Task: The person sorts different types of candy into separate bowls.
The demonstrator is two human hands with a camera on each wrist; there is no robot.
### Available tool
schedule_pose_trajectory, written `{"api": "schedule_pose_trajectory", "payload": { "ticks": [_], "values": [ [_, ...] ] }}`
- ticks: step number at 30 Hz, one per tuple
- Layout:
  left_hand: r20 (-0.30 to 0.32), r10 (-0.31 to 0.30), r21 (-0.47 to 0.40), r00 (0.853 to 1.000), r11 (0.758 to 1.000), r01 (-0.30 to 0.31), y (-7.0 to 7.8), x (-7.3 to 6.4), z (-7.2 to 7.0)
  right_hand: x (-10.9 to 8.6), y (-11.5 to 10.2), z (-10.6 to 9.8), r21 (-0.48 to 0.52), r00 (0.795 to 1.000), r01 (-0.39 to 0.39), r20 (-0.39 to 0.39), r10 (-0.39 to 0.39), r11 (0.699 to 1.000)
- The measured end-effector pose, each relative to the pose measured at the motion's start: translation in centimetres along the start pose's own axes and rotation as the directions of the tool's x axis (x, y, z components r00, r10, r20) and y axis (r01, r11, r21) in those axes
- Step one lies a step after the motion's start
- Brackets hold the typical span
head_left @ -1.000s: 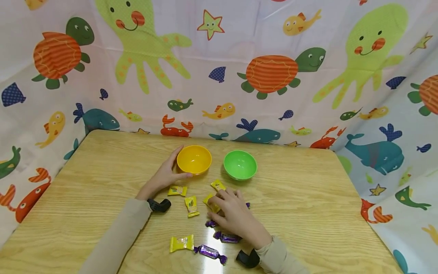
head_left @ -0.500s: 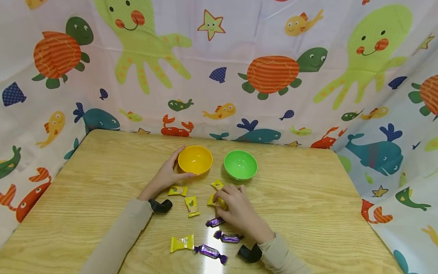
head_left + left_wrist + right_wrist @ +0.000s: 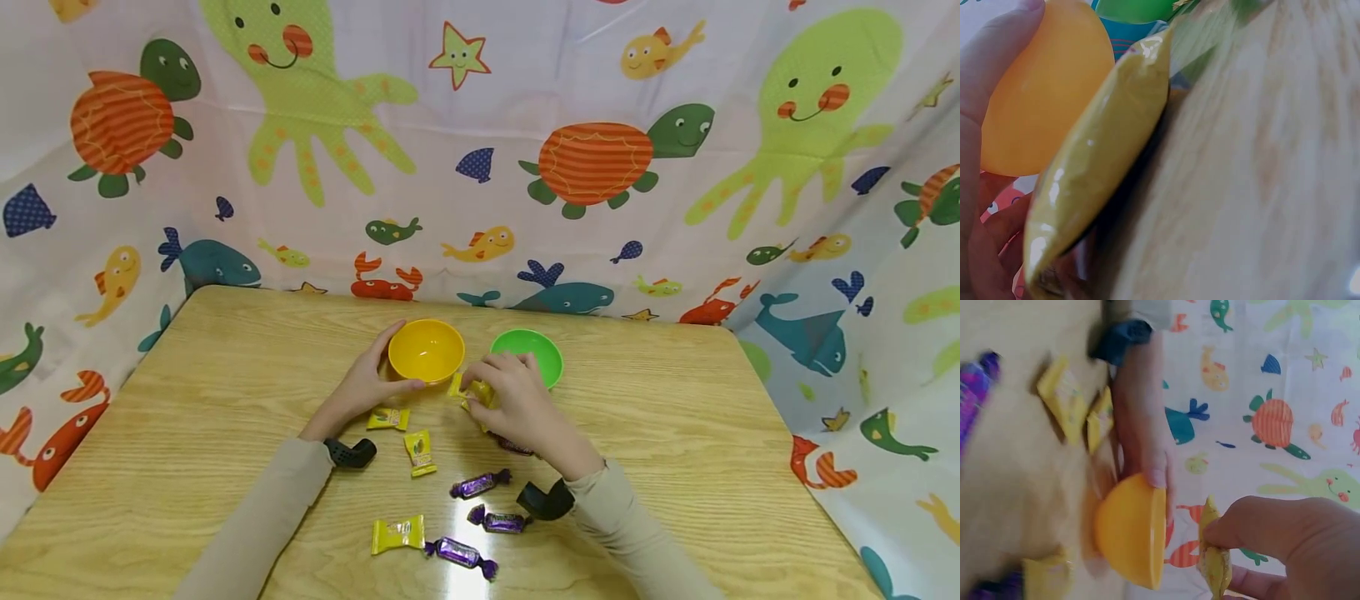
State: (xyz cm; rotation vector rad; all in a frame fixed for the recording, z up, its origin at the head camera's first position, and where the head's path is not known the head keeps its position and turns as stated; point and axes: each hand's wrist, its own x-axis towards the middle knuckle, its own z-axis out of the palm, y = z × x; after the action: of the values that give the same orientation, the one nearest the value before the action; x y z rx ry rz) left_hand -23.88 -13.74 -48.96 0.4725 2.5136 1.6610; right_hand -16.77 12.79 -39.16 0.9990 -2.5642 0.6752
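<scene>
My left hand [image 3: 363, 379] holds the yellow bowl [image 3: 426, 354] from its left side, thumb along the near side and fingers behind. A yellow-wrapped candy [image 3: 1213, 565] is pinched between thumb and fingers of my right hand [image 3: 521, 404], which hovers just right of that bowl. Behind the right hand, the green bowl [image 3: 546, 358] is partly covered in the head view. Two yellow candies [image 3: 387, 418] [image 3: 420, 453] lie near my left wrist; one yellow candy [image 3: 1097, 162] looms large in the left wrist view. Both visible bowl insides hold nothing.
Several purple twist-wrapped candies [image 3: 459, 552] lie on the wooden table [image 3: 660, 467], one partly under my right hand. Another yellow candy [image 3: 397, 533] is at the front left. A curtain [image 3: 420, 125] printed with sea animals hangs behind the table.
My right hand has lifted a yellow candy from the table and moved away from me toward the bowls. Purple candies it covered now show. The left hand stays on the yellow bowl.
</scene>
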Motion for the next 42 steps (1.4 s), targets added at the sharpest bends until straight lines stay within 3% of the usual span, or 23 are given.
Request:
{"api": "schedule_pose_trajectory", "payload": {
  "ticks": [5,10,15,21,30,35,42],
  "values": [
    [0.003,0.005,-0.001,1.0,1.0,-0.005,-0.1,-0.1,-0.1,2.6,0.7,0.7,0.074,0.999,-0.048,-0.007,0.049,0.996],
    [0.002,0.016,-0.003,1.0,1.0,-0.016,0.0,-0.2,-0.1,4.9,1.7,2.9,0.116,0.994,-0.107,-0.016,0.11,0.987],
    [0.004,0.027,-0.013,1.0,1.0,-0.027,-0.2,-0.1,0.0,6.6,2.5,5.0,0.071,0.983,-0.181,0.052,0.178,0.981],
    [0.002,0.031,-0.023,1.0,0.999,-0.031,-0.2,-0.1,0.0,7.8,2.6,6.5,-0.009,0.948,-0.266,0.176,0.264,0.964],
    [0.0,0.012,-0.003,1.0,1.0,-0.012,-0.1,-0.1,0.1,8.5,2.2,7.6,-0.107,0.92,-0.285,0.248,0.303,0.952],
    [-0.004,0.006,-0.003,1.0,1.0,-0.006,-0.2,-0.1,0.1,8.6,2.2,7.6,-0.128,0.921,-0.271,0.254,0.295,0.954],
    [-0.001,0.033,-0.027,0.999,0.999,-0.033,-0.3,-0.1,-0.1,8.2,1.9,6.5,-0.077,0.944,-0.246,0.209,0.257,0.966]
  ]
}}
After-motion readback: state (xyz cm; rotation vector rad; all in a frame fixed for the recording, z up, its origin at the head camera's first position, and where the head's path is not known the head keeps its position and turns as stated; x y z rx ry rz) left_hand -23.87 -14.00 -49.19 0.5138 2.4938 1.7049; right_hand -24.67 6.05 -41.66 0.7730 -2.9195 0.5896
